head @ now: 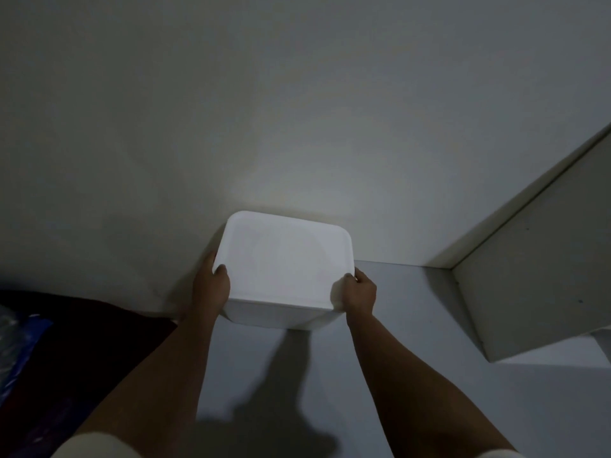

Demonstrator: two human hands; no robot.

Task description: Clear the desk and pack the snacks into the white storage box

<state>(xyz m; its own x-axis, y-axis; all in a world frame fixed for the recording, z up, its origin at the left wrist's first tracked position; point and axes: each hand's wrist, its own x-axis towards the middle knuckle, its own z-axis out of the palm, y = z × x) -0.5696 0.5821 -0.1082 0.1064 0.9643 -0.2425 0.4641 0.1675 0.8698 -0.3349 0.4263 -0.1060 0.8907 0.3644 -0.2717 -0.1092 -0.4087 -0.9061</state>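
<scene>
The white storage box (282, 262) stands with its lid on, low against the pale wall, on a light grey floor. My left hand (213, 279) grips its near left corner, thumb on the lid and fingers down the side. My right hand (358, 290) grips the near right corner in the same way. Both forearms reach forward from the bottom of the view. The lid hides whatever is inside the box, and no snacks show.
A dark maroon cloth (82, 342) with a blue plastic bag (20, 345) on it lies at the left. A pale cabinet or door panel (535, 276) juts out at the right. The lighting is dim.
</scene>
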